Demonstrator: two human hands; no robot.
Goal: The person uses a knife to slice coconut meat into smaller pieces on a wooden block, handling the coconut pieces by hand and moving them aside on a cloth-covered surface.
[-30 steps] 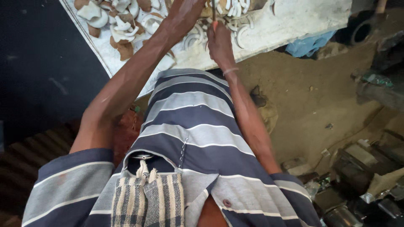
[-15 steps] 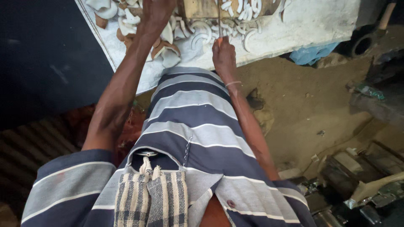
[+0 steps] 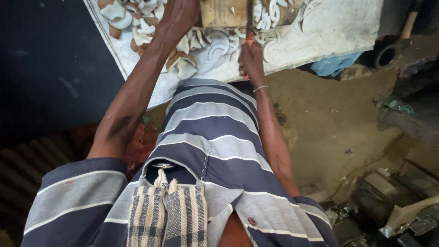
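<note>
- A knife (image 3: 249, 18) is gripped in the closed right hand (image 3: 248, 57), blade upright, so that it can be brought down on the wooden block (image 3: 223, 13) just beyond the knuckles.
- The left hand (image 3: 179, 16) is pressed down beside the block, seemingly steadying it; how far it is open cannot be told.
- White coconut pieces (image 3: 187, 68) are strewn on the pale sheet (image 3: 329, 27) between and around both hands.
- Compared with a second ago, both hands are seen higher in the view, with more of the sheet cut off.

Your white sheet (image 3: 329, 34) lies spread across the top of the frame. On it sit a wooden block (image 3: 222, 13) at the top middle and lots of white coconut pieces (image 3: 137, 20), mostly at the upper left.
</note>
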